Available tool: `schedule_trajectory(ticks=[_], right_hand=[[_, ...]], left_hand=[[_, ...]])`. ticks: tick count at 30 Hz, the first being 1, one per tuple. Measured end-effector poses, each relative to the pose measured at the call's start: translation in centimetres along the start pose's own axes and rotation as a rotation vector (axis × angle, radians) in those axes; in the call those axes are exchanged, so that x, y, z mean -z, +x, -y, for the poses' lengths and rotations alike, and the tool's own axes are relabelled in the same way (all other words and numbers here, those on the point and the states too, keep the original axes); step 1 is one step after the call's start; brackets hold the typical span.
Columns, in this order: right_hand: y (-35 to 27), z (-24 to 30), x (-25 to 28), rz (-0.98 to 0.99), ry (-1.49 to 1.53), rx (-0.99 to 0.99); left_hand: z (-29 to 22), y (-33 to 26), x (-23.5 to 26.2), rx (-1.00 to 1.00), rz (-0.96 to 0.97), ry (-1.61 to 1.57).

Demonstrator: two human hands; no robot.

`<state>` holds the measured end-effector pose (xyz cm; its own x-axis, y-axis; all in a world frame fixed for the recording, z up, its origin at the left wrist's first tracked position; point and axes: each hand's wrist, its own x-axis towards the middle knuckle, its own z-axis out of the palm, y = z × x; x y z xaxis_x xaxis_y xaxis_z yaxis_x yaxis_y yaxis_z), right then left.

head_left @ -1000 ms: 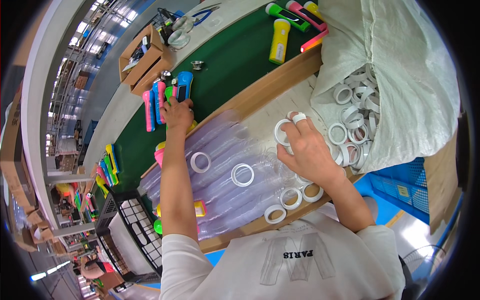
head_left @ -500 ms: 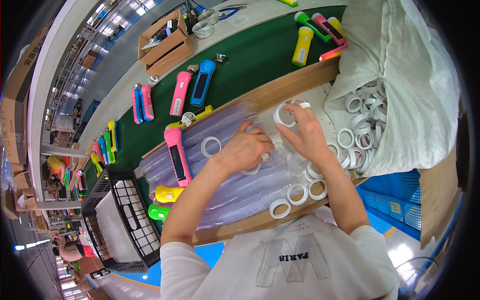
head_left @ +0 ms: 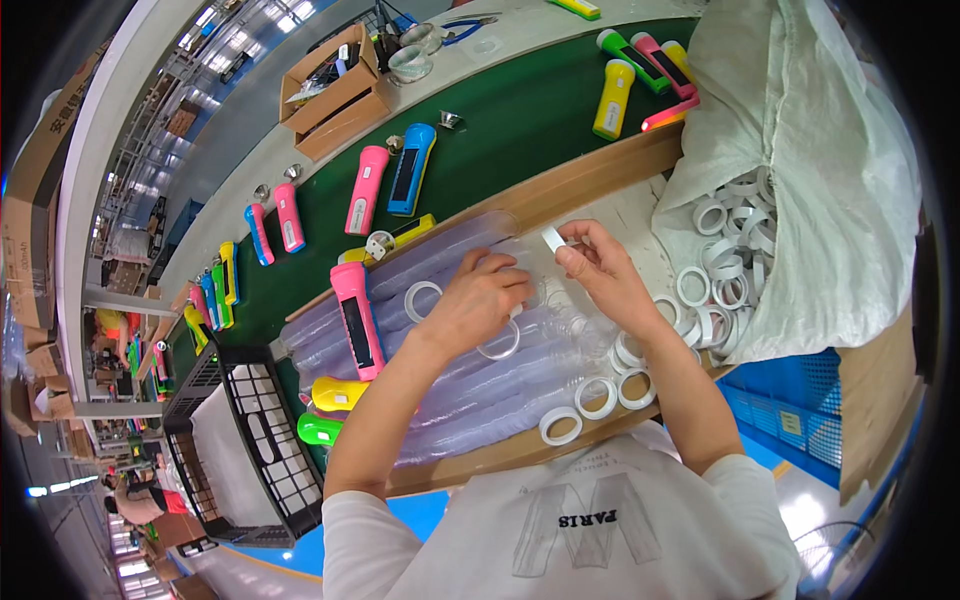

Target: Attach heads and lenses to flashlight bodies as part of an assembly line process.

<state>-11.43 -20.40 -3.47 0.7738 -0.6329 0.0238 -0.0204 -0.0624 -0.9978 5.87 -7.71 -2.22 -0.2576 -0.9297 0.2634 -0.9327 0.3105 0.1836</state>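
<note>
Our right hand [head_left: 603,277] has just turned a white ring [head_left: 553,239] edge-on, pinched above the cardboard tray [head_left: 610,160], band facing us; over clear plastic sleeves [head_left: 455,405], our left hand's [head_left: 478,303] grip we can't tell.

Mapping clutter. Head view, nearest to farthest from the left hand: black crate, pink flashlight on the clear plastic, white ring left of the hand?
From the left hand:
1. White ring: just left.
2. Pink flashlight: farther left.
3. Black crate: lower left, farthest.
</note>
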Motion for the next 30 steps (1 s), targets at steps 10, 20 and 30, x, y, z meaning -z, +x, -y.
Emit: schedule_trajectory(ticks=[10, 20, 30], right_hand=[[0.6, -1.2, 0.1, 0.040, 0.801, -0.281], [1.1, -1.6, 0.0, 0.168, 1.167, -0.356], [1.1, -0.4, -0.6, 0.172, 1.176, -0.372]], left_hand=[[-0.6, 0.8, 2.3, 0.350, -0.329, -0.390], [5.3, 4.7, 1.8, 0.590, -0.547, -0.214], [18.1, -0.8, -0.1, 0.950, -0.299, 0.031]])
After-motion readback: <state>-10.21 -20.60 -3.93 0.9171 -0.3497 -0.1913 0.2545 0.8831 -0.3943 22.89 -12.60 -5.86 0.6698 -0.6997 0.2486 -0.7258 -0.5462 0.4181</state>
